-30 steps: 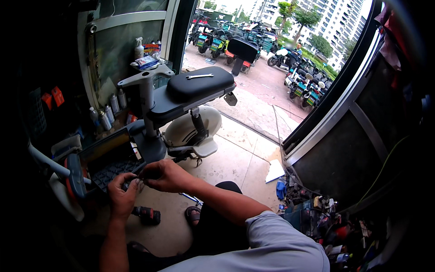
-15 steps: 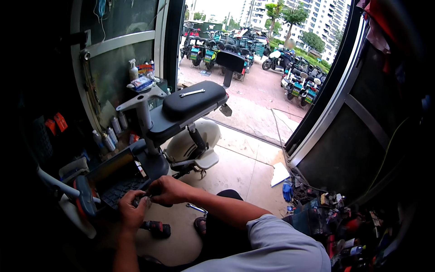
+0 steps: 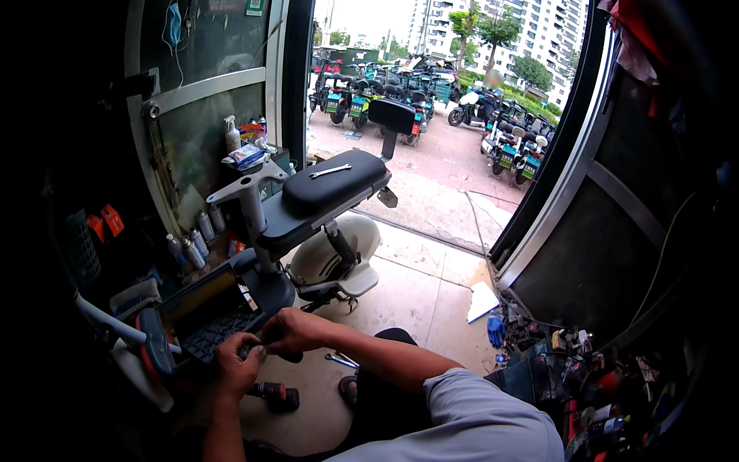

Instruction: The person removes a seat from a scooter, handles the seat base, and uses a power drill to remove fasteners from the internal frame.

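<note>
My left hand (image 3: 236, 363) and my right hand (image 3: 293, 331) meet in front of an electric scooter, fingers pinched around a small dark part. Most of that part is hidden by the fingers, so its kind cannot be made out. Just beyond them is the scooter's dark footboard (image 3: 212, 329). A silver open-ended wrench (image 3: 331, 171) lies on the scooter's black padded seat (image 3: 339, 185). Below my hands, on the floor, rests a red and black cordless power tool (image 3: 275, 396). Another wrench (image 3: 339, 359) is on the floor beside my foot.
Spray cans (image 3: 195, 252) stand along the left door. A spray bottle (image 3: 232, 135) sits on a cabinet behind the scooter. At right, tools and parts (image 3: 585, 377) clutter the floor near a blue glove (image 3: 496, 329) and white board (image 3: 483, 301). Parked scooters (image 3: 369, 100) are outside the doorway.
The whole view has shifted slightly, so the scene sits a little further right and lower. My hands stay together at the small part, with the fingers slightly repositioned.
</note>
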